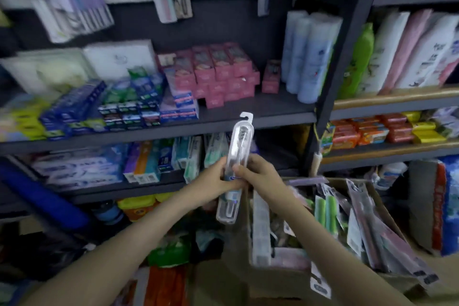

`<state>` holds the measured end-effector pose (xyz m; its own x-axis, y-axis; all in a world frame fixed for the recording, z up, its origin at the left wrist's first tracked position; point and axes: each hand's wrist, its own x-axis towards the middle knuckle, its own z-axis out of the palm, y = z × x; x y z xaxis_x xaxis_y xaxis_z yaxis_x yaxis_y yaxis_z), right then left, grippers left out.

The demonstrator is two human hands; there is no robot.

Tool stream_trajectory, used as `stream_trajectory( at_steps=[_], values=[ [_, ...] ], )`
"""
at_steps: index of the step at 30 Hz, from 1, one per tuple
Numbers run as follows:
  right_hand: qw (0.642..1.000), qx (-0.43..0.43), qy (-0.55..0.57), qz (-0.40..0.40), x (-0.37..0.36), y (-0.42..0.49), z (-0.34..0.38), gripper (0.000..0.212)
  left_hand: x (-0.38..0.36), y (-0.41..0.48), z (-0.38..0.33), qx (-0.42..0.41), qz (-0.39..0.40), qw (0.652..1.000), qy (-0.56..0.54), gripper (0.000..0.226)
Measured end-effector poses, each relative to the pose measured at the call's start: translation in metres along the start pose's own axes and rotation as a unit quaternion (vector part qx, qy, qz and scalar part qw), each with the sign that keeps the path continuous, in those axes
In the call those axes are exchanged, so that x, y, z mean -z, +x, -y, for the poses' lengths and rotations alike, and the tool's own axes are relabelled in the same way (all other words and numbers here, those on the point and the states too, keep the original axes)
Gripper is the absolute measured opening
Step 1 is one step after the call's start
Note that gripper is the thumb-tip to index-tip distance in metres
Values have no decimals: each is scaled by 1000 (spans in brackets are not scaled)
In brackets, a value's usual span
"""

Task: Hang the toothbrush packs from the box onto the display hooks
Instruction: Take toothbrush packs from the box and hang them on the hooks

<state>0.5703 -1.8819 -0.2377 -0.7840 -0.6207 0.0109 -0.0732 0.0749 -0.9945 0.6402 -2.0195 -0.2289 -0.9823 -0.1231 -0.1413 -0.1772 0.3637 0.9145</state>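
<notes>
While both hands, left and right, grip the clear toothbrush pack upright, lift it with its hanger tab uppermost and thread the tab squarely onto a display hook.

A dark grey metal shelving unit stands ahead. On its upper shelf, small pink cardboard cartons are stacked beside tall pale blue plastic bottles, with long blue and green toothpaste cartons to their left. The shelf below holds upright orange, teal and white cartons. In the neighbouring bay, 1 bright green plastic bottle stands beside white and pink soft pouches, above orange and yellow wrapped bars.
</notes>
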Motion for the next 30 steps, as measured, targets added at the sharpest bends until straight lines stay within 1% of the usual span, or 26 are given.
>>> stream_trajectory(
  at_steps=[3, 5, 6, 9, 11, 13, 15, 17, 19, 22, 24, 27, 30],
  values=[
    [999, 50, -5, -6, -47, 30, 42, 13, 76, -20, -10, -11, -59, 993, 98, 46],
    [996, 92, -5, -5, -81, 52, 75, 14, 134, -41, -19, -6, -108, 978, 176, 51],
    [993, 116, 2, 4, -99, 62, 95, 15, 164, -52, -22, -14, -138, 971, 196, 51],
    [982, 182, 23, 44, -154, 89, 157, 25, 251, -78, -28, -64, -239, 947, 204, 40],
    [974, 218, 18, 60, -189, 108, 193, 36, 302, -92, -33, -91, -290, 934, 187, 32],
    [965, 255, 13, 62, -221, 128, 223, 40, 346, -98, -40, -117, -323, 922, 180, 30],
    [957, 282, 13, 59, -246, 146, 247, 43, 380, -101, -47, -145, -360, 900, 198, 31],
    [954, 295, 7, 58, -263, 160, 268, 52, 404, -99, -55, -170, -393, 882, 197, 37],
    [954, 296, 4, 49, -273, 173, 284, 61, 420, -93, -64, -188, -410, 869, 206, 44],
    [951, 305, -20, 44, -279, 198, 298, 67, 433, -83, -72, -218, -415, 860, 201, 47],
    [946, 321, -20, 38, -282, 209, 306, 65, 438, -75, -75, -236, -418, 854, 200, 48],
    [937, 349, -12, 15, -285, 222, 313, 63, 443, -60, -82, -247, -411, 857, 188, 47],
    [932, 362, -14, 10, -285, 245, 315, 63, 445, -44, -90, -263, -393, 853, 218, 49]
  ],
)
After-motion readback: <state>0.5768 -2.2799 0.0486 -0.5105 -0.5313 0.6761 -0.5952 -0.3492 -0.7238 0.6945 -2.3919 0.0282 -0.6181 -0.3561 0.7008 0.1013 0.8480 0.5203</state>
